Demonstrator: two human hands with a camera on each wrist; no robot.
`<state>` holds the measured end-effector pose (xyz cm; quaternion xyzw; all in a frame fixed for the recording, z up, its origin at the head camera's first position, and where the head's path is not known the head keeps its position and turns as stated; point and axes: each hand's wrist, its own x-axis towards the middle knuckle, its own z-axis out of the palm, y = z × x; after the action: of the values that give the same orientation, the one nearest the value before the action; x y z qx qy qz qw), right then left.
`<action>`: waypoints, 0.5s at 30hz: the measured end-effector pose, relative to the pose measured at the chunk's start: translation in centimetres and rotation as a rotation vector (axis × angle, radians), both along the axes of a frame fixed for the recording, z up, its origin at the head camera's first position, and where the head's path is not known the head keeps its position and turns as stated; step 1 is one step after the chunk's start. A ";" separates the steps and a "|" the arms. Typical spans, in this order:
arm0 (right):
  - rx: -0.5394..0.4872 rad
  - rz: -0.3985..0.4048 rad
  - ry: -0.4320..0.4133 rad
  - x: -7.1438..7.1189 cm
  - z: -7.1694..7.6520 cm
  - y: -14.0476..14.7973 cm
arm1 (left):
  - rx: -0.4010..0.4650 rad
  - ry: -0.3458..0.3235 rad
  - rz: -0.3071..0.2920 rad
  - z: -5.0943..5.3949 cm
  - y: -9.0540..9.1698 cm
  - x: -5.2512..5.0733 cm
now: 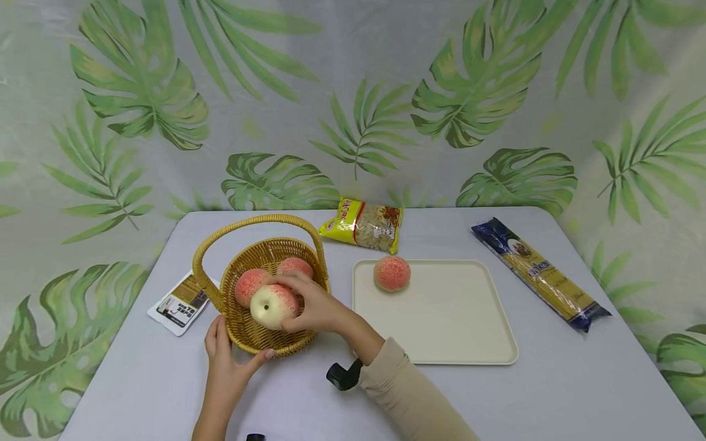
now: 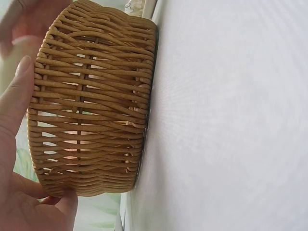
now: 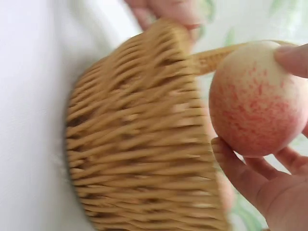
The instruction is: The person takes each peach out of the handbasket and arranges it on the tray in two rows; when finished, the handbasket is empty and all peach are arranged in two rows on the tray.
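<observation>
My right hand (image 1: 315,304) pinches a pale-and-pink peach (image 1: 274,306) at the opening of the wicker basket (image 1: 276,350); in the right wrist view the peach (image 3: 257,98) is level with the rim, between thumb and fingers. Two more peaches, one left (image 1: 251,286) and one behind (image 1: 295,266), lie in the basket. My left hand (image 1: 228,367) grips the basket's near left rim, its thumb and fingers spread along the wicker side (image 2: 91,106) in the left wrist view. Another peach (image 1: 392,273) sits on the tray's back left corner.
A cream tray (image 1: 441,318) lies right of the basket. Behind are a yellow snack bag (image 1: 364,225) and, far right, a long blue pasta packet (image 1: 537,272). A white-and-brown pouch (image 1: 181,303) lies left of the basket. The basket's tall handle (image 1: 259,219) arches over it.
</observation>
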<state>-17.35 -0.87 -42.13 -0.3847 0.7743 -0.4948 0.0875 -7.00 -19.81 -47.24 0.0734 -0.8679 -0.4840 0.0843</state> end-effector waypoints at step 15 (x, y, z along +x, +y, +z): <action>-0.477 -0.281 0.043 1.5 4.9 11.0 | 0.000 0.000 0.007 0.2 0.1 0.0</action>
<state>-15.81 10.12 -37.22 -0.2938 0.6835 -0.6619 -0.0916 -7.01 -19.70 -47.08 0.0765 -0.8677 -0.4836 0.0860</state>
